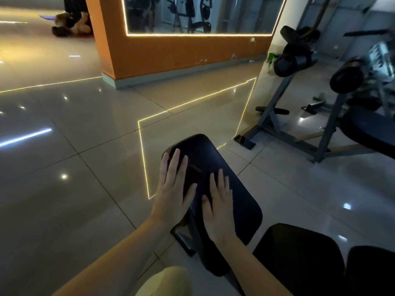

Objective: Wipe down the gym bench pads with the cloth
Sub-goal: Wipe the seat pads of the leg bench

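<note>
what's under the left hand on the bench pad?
What looks like a dark reddish cloth shows beside the left hand, lying on the bench pad. The hand covers the rest of it.

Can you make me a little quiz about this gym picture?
1. True or false: the left hand and the right hand both lie flat, fingers straight, on the black pad.
2. What colour is the wall below the mirror? A) orange B) green C) blue
3. Fill in: the ___ hand reaches farther up the pad.

Key: 1 true; 2 A; 3 left.
</note>
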A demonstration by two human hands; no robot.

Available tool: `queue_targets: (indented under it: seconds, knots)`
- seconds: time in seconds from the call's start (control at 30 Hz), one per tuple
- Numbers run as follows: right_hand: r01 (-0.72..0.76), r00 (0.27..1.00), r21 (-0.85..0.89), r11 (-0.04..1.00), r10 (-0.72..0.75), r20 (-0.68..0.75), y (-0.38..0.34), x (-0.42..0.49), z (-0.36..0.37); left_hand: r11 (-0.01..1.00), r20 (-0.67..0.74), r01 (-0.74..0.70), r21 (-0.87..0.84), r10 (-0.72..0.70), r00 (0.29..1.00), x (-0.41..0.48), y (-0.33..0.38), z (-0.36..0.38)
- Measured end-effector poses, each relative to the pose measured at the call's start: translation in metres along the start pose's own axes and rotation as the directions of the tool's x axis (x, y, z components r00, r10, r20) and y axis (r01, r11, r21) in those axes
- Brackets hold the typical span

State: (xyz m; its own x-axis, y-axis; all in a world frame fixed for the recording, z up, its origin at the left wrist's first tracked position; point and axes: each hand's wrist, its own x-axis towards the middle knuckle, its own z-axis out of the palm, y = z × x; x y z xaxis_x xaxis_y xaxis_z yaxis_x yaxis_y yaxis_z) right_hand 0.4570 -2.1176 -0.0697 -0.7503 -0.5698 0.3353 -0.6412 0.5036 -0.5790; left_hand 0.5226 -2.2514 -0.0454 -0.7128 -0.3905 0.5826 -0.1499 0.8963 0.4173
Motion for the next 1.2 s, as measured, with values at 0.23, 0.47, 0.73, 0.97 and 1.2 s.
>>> queue_targets:
  seconds: [0.23,0.47,0.73,0.97,1.2]
  knots:
    - [0.039,0.998,-0.222,0.974,-0.050,-0.044,0.013,-0.024,0.013,0.906,-0.217,0.204,-0.370,-0.298,0.930,-0.002,0.022,0.024]
    - [0.083,0.995,-0.175,0.981,-0.092,-0.044,0.016,-0.022,0.012,0.644,-0.140,0.289,-0.708,-0.529,0.837,-0.037,0.043,0.037]
    - [0.153,0.985,-0.149,0.977,-0.164,-0.059,0.025,-0.022,0.014,0.699,-0.182,0.262,-0.665,-0.492,0.851,-0.097,0.071,0.066]
    - [0.167,0.982,-0.192,0.967,-0.180,-0.052,0.028,-0.020,0.014,0.810,-0.202,0.286,-0.512,-0.437,0.876,-0.082,0.067,0.062]
    - [0.125,0.990,-0.177,0.976,-0.135,-0.045,0.017,-0.021,0.011,0.833,-0.184,0.289,-0.472,-0.413,0.892,-0.006,0.037,0.023]
